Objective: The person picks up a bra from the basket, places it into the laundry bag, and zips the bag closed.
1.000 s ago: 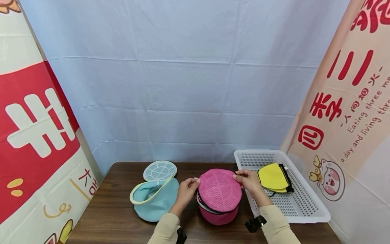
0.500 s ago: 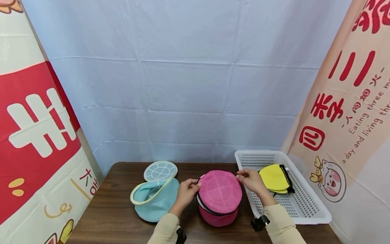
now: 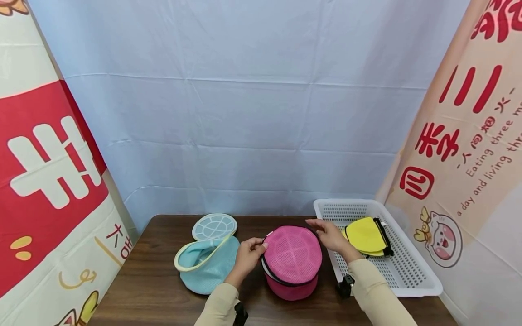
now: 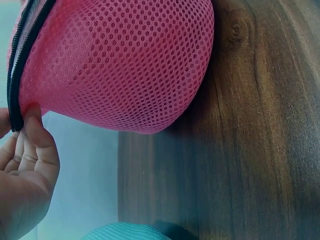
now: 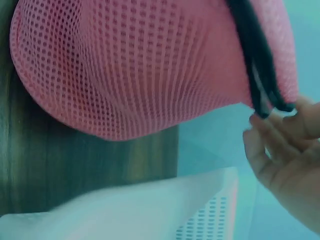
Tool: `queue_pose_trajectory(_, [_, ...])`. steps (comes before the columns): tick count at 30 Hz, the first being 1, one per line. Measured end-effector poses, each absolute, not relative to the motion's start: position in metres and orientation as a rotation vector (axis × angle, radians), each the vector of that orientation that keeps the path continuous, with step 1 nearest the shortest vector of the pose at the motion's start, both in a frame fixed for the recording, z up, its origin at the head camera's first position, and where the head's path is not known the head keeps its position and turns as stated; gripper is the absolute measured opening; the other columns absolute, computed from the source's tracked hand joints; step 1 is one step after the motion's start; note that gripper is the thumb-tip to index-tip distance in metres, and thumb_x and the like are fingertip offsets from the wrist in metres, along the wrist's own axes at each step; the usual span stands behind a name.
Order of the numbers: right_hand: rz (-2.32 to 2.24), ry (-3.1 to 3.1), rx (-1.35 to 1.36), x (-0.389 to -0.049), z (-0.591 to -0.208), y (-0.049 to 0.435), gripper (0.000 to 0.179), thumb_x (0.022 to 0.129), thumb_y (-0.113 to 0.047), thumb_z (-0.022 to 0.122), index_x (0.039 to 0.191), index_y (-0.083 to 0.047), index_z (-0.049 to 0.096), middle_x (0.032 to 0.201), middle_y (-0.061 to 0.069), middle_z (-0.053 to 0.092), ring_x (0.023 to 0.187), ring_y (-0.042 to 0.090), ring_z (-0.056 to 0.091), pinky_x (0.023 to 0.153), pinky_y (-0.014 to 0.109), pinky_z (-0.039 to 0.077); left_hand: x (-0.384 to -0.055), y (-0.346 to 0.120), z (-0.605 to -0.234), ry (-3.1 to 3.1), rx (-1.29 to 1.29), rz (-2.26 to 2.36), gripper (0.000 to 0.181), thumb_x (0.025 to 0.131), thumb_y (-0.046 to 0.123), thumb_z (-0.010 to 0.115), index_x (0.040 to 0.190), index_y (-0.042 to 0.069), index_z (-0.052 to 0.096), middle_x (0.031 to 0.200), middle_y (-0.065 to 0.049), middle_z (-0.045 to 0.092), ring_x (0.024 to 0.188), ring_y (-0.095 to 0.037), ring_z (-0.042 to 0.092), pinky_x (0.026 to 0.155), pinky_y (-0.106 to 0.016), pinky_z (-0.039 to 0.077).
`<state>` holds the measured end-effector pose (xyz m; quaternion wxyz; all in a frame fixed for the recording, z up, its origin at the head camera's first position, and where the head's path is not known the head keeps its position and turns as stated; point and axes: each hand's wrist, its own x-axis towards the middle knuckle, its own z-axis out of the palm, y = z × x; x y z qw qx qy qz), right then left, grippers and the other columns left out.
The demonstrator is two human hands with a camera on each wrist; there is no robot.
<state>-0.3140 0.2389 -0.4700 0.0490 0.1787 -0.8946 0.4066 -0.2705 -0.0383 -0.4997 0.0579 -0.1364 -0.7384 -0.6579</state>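
Observation:
A round pink mesh laundry bag [image 3: 291, 258] with a black zipper round its top stands upright on the wooden table, its zipper parted along the front left. My left hand [image 3: 249, 258] pinches the zippered rim at the bag's left side; the left wrist view has thumb and fingers at the black zipper [image 4: 19, 80]. At the back right of the rim, my right hand [image 3: 331, 234] reaches with extended fingers. In the right wrist view its fingertips [image 5: 254, 122] are right at the end of the zipper, where the two edges stand slightly apart.
To the left lies a light blue mesh bag [image 3: 216, 271] with a yellow-edged opening, its round lid [image 3: 214, 226] folded back. A white plastic basket [image 3: 424, 290] at the right holds a yellow mesh bag [image 3: 367, 236] with a black edge. A pale cloth [image 3: 253, 113] hangs behind the table.
The right hand has loosened from the rim, and its fingers have straightened and shifted left along the back. The left hand keeps its pinch on the left side.

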Motion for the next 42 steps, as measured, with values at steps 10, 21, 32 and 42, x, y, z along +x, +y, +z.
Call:
queue_pose_trajectory(10, [1.775,-2.718,0.633,-0.325,-0.476,0.251,0.042,0.087,0.013,0.039,0.128,0.008,0.049,0.125,0.028,0.049,0.108,0.035,0.051,0.072,0.038,0.049,-0.269,-0.038,-0.499,-2.256,-0.423,-1.979,0.02,0.087,0.002,0.062,0.099,-0.014,0.062,0.073,-0.022,0.062,0.058,-0.018,0.054,0.049,-0.029,0.048])
queue_pose_trajectory(21, [1.786,-2.701,0.443,-0.326,-0.477,0.253,0.023,0.089,0.004,0.049,0.109,0.011,0.06,0.098,0.014,0.06,0.082,0.017,0.056,0.072,0.043,0.05,-0.291,-0.036,-0.533,-2.248,-0.404,-1.988,0.021,0.087,0.008,0.065,0.1,-0.007,0.065,0.069,-0.007,0.063,0.05,-0.007,0.051,0.044,-0.037,0.049])
queue_pose_trajectory(32, [1.415,-2.767,0.52,-0.326,-0.472,0.251,0.015,0.084,0.007,0.057,0.096,0.008,0.066,0.089,0.013,0.063,0.076,0.018,0.055,0.067,0.037,0.049,-0.27,-0.037,-0.496,-2.266,-0.426,-1.998,0.019,0.087,0.002,0.062,0.099,-0.013,0.062,0.074,-0.021,0.062,0.057,-0.015,0.054,0.05,-0.04,0.05])
queue_pose_trajectory(42, [1.022,-2.691,0.467,-0.328,-0.481,0.243,0.009,0.083,0.004,0.062,0.084,-0.002,0.07,0.079,0.005,0.064,0.066,0.014,0.051,0.057,0.028,0.044,-0.275,-0.035,-0.503,-2.239,-0.379,-2.049,0.017,0.087,0.003,0.062,0.094,-0.012,0.061,0.071,-0.017,0.062,0.051,-0.013,0.051,0.051,-0.051,0.049])
